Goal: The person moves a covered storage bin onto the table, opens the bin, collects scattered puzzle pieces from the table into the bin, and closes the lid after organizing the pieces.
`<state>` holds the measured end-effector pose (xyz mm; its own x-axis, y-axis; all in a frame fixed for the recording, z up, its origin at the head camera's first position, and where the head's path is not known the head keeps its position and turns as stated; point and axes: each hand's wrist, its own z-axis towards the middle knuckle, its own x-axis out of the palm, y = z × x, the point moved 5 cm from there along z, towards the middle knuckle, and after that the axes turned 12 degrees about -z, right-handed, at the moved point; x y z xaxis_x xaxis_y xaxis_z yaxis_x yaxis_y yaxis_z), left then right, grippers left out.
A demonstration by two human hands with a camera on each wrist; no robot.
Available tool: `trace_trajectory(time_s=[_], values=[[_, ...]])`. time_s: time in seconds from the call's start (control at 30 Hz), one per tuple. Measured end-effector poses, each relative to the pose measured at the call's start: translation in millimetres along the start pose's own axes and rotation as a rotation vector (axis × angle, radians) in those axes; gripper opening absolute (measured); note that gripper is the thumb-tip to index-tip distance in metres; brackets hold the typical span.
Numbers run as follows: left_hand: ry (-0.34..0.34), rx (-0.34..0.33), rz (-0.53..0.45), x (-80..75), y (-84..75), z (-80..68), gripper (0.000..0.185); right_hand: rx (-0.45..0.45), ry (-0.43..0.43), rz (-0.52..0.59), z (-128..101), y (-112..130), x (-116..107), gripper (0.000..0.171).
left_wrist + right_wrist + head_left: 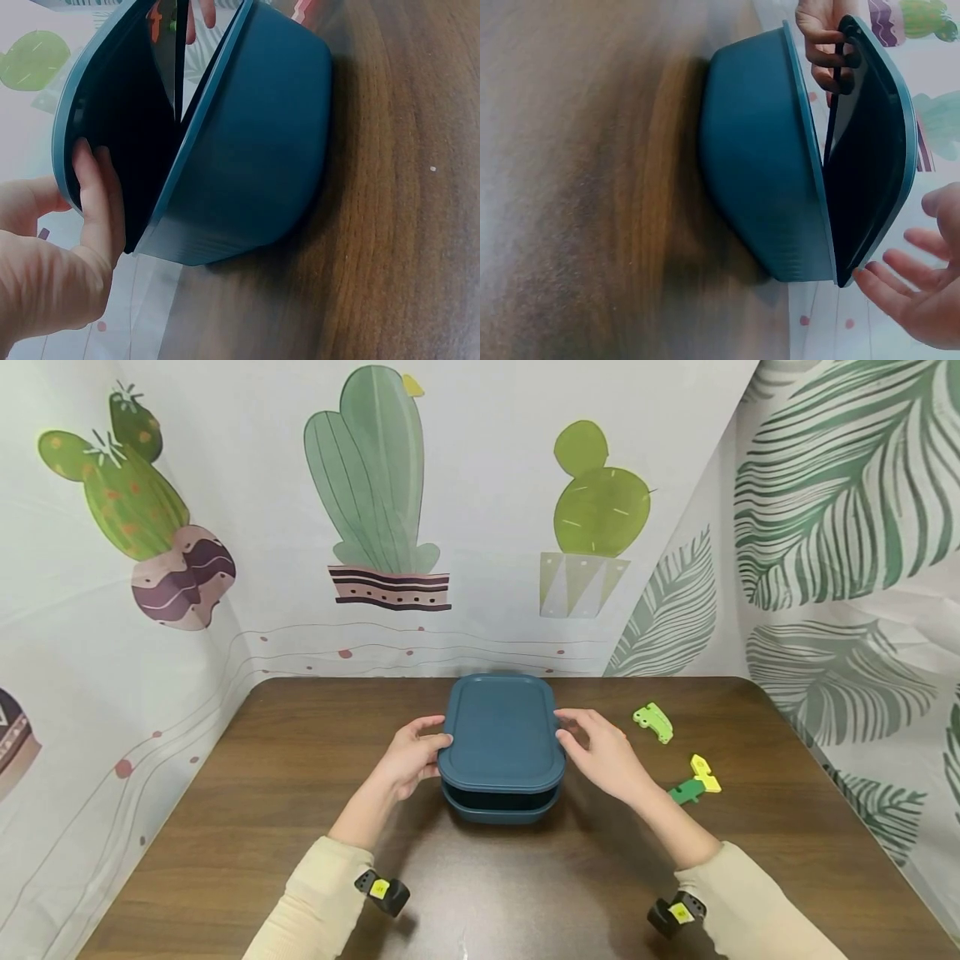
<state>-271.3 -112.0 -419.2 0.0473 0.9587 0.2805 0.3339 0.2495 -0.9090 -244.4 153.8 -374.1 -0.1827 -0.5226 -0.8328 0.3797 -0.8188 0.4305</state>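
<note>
A dark teal box [498,806] stands mid-table with its matching lid [501,731] tilted above it, the near edge lifted so a gap shows. My left hand [412,760] grips the lid's left edge, fingers curled under the rim and thumb on top. In the left wrist view those fingers [94,195] lie inside the lid [112,112], above the box [255,150]. My right hand [600,752] is at the lid's right edge. In the right wrist view its relaxed fingers [922,292] just touch the lid [870,157] over the box [757,165].
Two small toy pieces lie on the brown table [262,793] right of the box: a light green one [653,722] and a green-and-yellow one [696,781]. Cactus and leaf printed backdrops close off the back and both sides.
</note>
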Motion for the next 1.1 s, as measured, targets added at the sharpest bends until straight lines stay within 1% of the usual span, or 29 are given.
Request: trace_trajectory(time_s=[0.13,0.33,0.4,0.5,0.6,0.9,1.1], values=[[-0.001,-0.002,-0.003,-0.2,0.2,0.2,0.047,0.096,0.062,0.070,3.8,-6.3,3.5,0.037],[0.002,-0.007,-0.010,-0.9,1.2,1.8,0.047,0.285,0.213,0.284,5.2,-16.7,12.2,0.048],[0.006,-0.007,-0.010,-1.0,1.4,2.3,0.047,0.333,0.254,0.351,5.4,-18.5,14.4,0.051],[0.008,-0.010,-0.012,-0.9,1.5,2.6,0.047,0.373,0.295,0.413,6.2,-19.3,17.1,0.055],[0.006,-0.010,-0.013,-0.5,1.3,2.4,0.047,0.390,0.323,0.459,6.7,-19.7,19.4,0.057],[0.006,-0.012,-0.015,0.8,0.8,0.8,0.047,0.450,0.375,0.581,7.9,-15.3,24.4,0.059],[0.035,-0.021,-0.020,1.4,-0.2,-0.3,0.051,0.485,0.419,0.609,9.1,-13.2,27.9,0.060]])
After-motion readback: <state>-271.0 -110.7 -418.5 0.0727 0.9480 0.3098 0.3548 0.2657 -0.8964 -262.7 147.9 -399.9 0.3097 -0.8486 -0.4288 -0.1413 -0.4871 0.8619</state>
